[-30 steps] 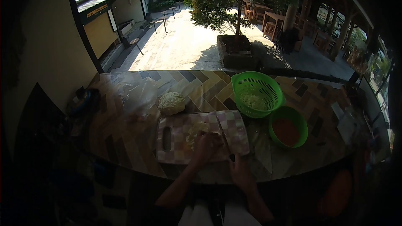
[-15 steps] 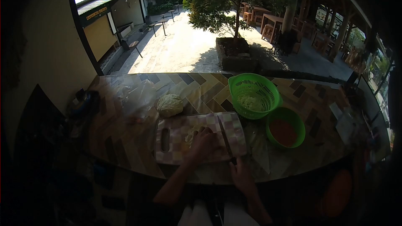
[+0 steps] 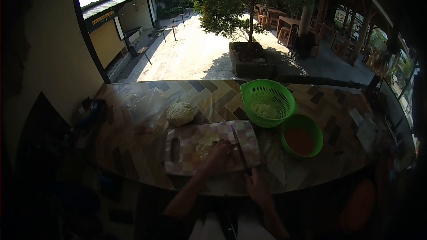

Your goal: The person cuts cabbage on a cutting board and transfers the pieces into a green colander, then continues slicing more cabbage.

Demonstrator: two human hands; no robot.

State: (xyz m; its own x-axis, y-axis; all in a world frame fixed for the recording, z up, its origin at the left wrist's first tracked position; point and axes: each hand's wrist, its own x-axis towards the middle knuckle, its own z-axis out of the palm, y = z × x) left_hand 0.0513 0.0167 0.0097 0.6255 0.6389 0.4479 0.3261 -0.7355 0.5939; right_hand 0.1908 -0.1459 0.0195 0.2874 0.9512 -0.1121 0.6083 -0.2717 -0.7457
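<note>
The right hand [image 3: 256,184] clasps one knife [image 3: 239,148] over one cutting board [image 3: 189,135]. On it, the left hand [image 3: 219,154], its grip too dark to tell, partly hides cut cabbage [image 3: 204,144]; one cabbage head [image 3: 179,114] lies beyond.

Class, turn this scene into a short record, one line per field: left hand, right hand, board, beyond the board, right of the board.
Left hand: on the board, beside pale cut leaves
Right hand: grips the knife by its handle
Board: checkered, with a handle slot
Beyond the board: pale cabbage-like head
Right of the board: green colander with pale pieces; green bowl with orange-red contents
</note>
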